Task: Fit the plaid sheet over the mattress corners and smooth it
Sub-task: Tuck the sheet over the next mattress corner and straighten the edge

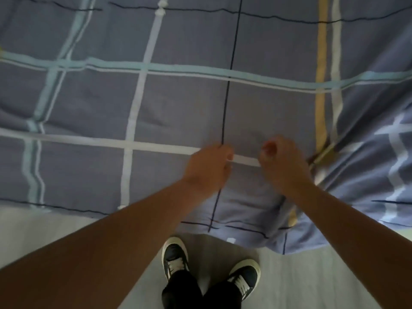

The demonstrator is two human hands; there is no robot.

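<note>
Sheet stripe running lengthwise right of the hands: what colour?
Mustard yellow stripe, white stripe alongside, on the grey-blue plaid sheet. Head view.

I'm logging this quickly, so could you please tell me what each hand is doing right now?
Left hand: fingers curled on the plaid sheet; grip cannot be told.
Right hand: closed, holding nothing visible.

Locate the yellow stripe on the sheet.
In the head view, the yellow stripe runs down the right of the sheet, beside a white stripe, ending right of the right hand.
</note>
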